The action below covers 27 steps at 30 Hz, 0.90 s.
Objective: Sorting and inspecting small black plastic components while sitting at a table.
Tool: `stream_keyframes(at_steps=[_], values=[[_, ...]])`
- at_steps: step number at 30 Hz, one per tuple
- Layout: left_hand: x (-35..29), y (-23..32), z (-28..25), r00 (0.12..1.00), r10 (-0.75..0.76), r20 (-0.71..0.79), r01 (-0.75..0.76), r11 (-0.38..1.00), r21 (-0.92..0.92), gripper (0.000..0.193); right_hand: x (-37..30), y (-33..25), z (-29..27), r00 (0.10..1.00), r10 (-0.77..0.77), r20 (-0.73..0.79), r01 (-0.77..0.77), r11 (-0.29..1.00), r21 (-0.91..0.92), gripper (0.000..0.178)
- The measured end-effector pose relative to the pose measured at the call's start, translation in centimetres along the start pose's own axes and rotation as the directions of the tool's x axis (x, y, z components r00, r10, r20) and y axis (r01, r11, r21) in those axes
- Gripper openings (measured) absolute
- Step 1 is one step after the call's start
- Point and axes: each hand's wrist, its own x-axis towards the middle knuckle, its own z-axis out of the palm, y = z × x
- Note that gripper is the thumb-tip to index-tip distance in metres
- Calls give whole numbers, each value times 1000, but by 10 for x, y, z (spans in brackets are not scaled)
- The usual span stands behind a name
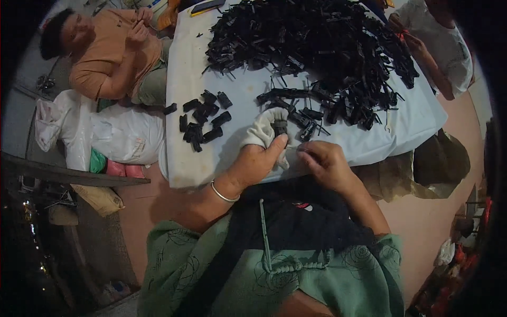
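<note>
My left hand (256, 161) is closed around an off-white cloth (257, 133) and a small black plastic part (280, 127), with the thumb pressed against the part. Close by on the right, my right hand (328, 162) has its thumb and fingers pinched together beside the cloth; whatever lies between the fingertips is too small to make out. Both hands are over the near edge of a table with a pale cover (195, 169). To the left of them lies a loose group of black plastic parts (200, 113).
A large heap of black plastic parts with thin protruding pieces (311, 42) covers the table's far side. White sacks (127, 132) stand at the left, by a seated person (108, 58). Another person (443, 47) is at the far right. Brown sacking (438, 164) hangs below the right edge.
</note>
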Motion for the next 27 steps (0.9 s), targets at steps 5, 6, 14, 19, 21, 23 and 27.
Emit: stream_keyframes(at_steps=[5,6,14,19,21,23,27], values=[[1,-8,-5,968,206,145,-251,827,503,37,0,-1,-4,982,-127,-139,138,988,71,17],[-2,-1,-1,978,112,173,-176,891,418,37,0,-5,-4,994,18,-108,8,971,238,15],[-11,1,7,971,-41,235,-28,959,284,33,-2,-14,7,976,210,-63,-118,743,659,15],[-11,6,10,974,-133,183,67,942,329,29,-5,-11,8,998,46,-29,-42,989,143,23],[-7,-11,8,962,152,226,-241,862,446,29,-5,-11,12,999,47,-26,-42,983,180,25],[-7,-12,9,860,408,307,-511,678,529,28,-4,-9,19,998,53,-26,-46,975,216,27],[-17,-6,11,901,343,265,-419,533,735,24,-3,-3,40,992,97,-83,-59,923,379,29]])
